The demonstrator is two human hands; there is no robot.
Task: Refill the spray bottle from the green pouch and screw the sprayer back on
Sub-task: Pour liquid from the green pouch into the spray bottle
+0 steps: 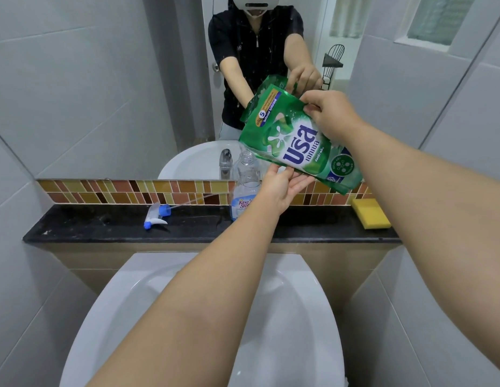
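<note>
The sprayer (156, 215) lies off on the tabletop (103, 224), spray bottle (244, 185) uncapped; right hand (332, 113) pinches the tilted green pouch (296, 141), left hand (282, 188) flat beneath. Filling and recapping look still to do.

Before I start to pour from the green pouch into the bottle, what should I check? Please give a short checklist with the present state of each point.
1. Spray bottle neck open: ok; the sprayer lies on the black ledge.
2. Bottle upright on the ledge: ok.
3. Bottle steadied: not ok; neither hand grips it.
4. Green pouch held securely: ok; the right hand pinches its upper edge and the left hand supports it from below.
5. Pouch corner already cut open: cannot tell.
</note>
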